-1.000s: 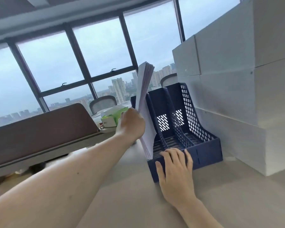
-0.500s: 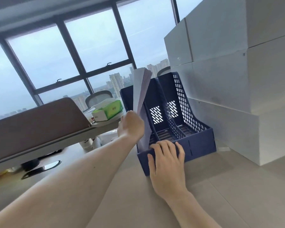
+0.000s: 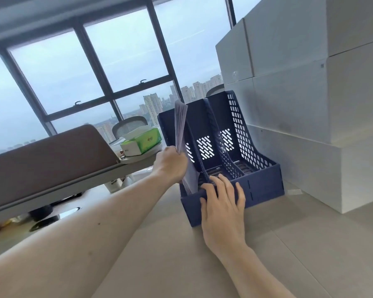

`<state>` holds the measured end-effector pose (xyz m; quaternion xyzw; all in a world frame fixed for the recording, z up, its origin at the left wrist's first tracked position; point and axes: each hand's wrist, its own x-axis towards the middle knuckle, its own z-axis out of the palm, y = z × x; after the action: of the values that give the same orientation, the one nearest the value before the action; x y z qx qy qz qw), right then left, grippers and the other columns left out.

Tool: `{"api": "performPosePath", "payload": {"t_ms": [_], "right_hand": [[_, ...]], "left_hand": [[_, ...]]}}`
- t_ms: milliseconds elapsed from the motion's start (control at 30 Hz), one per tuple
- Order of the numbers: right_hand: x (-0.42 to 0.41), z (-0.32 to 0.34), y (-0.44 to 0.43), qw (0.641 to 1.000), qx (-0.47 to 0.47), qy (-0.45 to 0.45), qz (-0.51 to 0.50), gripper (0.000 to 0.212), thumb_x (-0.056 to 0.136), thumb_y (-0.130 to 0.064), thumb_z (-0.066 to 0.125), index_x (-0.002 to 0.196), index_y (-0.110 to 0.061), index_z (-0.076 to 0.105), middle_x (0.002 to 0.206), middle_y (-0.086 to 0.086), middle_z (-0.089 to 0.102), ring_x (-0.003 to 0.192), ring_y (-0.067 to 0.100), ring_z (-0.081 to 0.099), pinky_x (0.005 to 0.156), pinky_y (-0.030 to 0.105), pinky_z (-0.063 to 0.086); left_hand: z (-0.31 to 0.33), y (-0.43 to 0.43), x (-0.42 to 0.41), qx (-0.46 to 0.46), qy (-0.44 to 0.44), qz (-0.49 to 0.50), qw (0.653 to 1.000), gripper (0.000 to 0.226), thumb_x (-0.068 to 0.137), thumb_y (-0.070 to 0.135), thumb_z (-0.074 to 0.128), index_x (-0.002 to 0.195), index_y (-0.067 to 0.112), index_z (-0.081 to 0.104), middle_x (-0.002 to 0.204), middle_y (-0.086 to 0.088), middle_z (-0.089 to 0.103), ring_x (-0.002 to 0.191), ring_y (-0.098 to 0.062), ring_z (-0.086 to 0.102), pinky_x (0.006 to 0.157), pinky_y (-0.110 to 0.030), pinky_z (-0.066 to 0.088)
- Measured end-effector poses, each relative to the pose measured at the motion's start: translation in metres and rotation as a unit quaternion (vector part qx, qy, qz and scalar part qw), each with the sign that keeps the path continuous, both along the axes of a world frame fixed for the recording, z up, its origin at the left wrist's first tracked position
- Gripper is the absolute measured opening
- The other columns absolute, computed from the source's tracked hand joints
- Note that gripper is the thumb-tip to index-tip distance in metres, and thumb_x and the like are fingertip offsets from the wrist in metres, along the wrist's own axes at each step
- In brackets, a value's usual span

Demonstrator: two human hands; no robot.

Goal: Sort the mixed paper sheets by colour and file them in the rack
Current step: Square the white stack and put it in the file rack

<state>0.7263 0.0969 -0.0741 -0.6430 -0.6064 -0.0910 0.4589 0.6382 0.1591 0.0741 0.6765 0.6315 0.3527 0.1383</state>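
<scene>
**Sheets entering the left slot of the rack**

The left hand (image 3: 170, 164) grips the sheets (image 3: 180, 121) near their lower edge, thumb and fingers closed round the stack. The sheets stand almost upright in the leftmost slot of the rack (image 3: 265, 186) (dark blue, three slots), their bottom corner behind its front wall. The right hand (image 3: 223, 209) rests on that front wall, fingers spread and nearly straight, holding nothing. The rack stands on the desk (image 3: 289, 254); boxes (image 3: 310, 104) stand just right of it, a tissue box (image 3: 142, 141) left and behind.
</scene>
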Motion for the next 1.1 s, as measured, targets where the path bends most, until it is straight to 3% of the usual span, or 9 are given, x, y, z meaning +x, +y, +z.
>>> {"api": "performPosePath", "payload": {"t_ms": [100,200,300,367,467,567,800,933,1100], "right_hand": [[0.0,0.0,0.0,1.0,0.008,0.015,0.004,0.027,0.092,-0.026,0.06,0.118,-0.026,0.057,0.136,-0.006,0.053,0.14,0.018,0.038,0.119,0.049,0.021],[-0.001,0.002,-0.002,0.999,0.014,0.036,0.011,0.036,0.091,-0.025,0.061,0.126,-0.026,0.051,0.137,-0.009,0.051,0.14,0.014,0.037,0.12,0.048,0.02],[-0.001,0.002,-0.002,0.999,0.009,0.034,0.007,0.044,0.089,-0.025,0.064,0.131,-0.024,0.049,0.138,-0.009,0.051,0.14,0.014,0.038,0.12,0.049,0.022],[-0.001,0.001,0.0,1.0,0.009,0.018,-0.001,0.042,0.088,-0.026,0.065,0.129,-0.023,0.052,0.137,-0.007,0.053,0.139,0.016,0.04,0.118,0.049,0.022],[-0.002,-0.001,0.001,1.0,0.012,0.006,-0.008,0.043,0.087,-0.026,0.067,0.128,-0.022,0.054,0.136,-0.006,0.054,0.139,0.018,0.041,0.117,0.05,0.023],[-0.001,-0.001,0.001,1.0,0.008,0.006,-0.007,0.042,0.087,-0.026,0.068,0.127,-0.022,0.054,0.136,-0.005,0.054,0.138,0.018,0.041,0.117,0.051,0.025],[-0.003,0.007,-0.011,0.999,0.014,-0.038,0.024,0.044,0.088,-0.024,0.066,0.13,-0.021,0.053,0.143,0.001,0.051,0.139,0.024,0.041,0.119,0.049,0.02],[-0.013,0.015,-0.03,0.981,0.037,-0.133,0.135,0.045,0.085,-0.024,0.068,0.128,-0.022,0.053,0.141,-0.001,0.048,0.135,0.022,0.044,0.114,0.042,0.028],[-0.058,0.024,-0.053,0.939,-0.071,-0.244,0.231,0.049,0.092,-0.04,0.059,0.137,-0.03,0.043,0.148,-0.008,0.037,0.141,0.018,0.036,0.116,0.031,0.024]], "left_hand": [[0.002,0.005,0.002,0.0,-0.044,-0.006,0.999,0.024,0.095,0.022,0.037,0.079,0.013,0.053,0.088,-0.014,0.064,0.081,-0.036,0.07,0.04,-0.025,0.044],[-0.009,0.008,0.008,0.007,-0.097,0.009,0.995,0.029,0.093,0.028,0.036,0.095,0.011,0.059,0.1,-0.01,0.063,0.089,-0.034,0.068,0.07,-0.046,0.06],[-0.022,0.009,0.004,-0.008,-0.102,0.03,0.994,0.037,0.095,0.028,0.034,0.115,0.01,0.059,0.11,-0.01,0.062,0.097,-0.031,0.062,0.085,-0.049,0.058],[-0.023,0.011,-0.003,-0.028,-0.132,0.034,0.99,0.041,0.086,0.031,0.038,0.115,0.015,0.061,0.109,-0.007,0.065,0.098,-0.031,0.063,0.089,-0.049,0.057],[-0.018,0.016,-0.014,-0.032,-0.17,0.046,0.984,0.033,0.078,0.038,0.049,0.103,0.025,0.066,0.102,-0.002,0.069,0.093,-0.029,0.067,0.084,-0.05,0.06],[-0.01,0.009,-0.022,-0.054,-0.168,0.035,0.984,0.025,0.088,0.039,0.059,0.104,0.021,0.067,0.106,-0.004,0.07,0.091,-0.027,0.07,0.07,-0.042,0.064],[-0.016,-0.029,-0.063,-0.117,-0.049,-0.01,0.992,0.062,0.076,0.064,0.073,0.117,0.019,0.062,0.112,0.002,0.064,0.098,-0.018,0.068,0.083,-0.035,0.061],[-0.014,-0.058,-0.114,-0.117,-0.043,-0.029,0.992,0.048,0.081,0.063,0.067,0.11,0.025,0.065,0.113,0.0,0.066,0.099,-0.02,0.07,0.091,-0.044,0.059],[-0.012,-0.102,-0.214,-0.107,0.078,0.01,0.991,0.046,0.093,0.056,0.059,0.126,0.025,0.058,0.118,0.008,0.064,0.108,-0.013,0.062,0.093,-0.031,0.052]]}}
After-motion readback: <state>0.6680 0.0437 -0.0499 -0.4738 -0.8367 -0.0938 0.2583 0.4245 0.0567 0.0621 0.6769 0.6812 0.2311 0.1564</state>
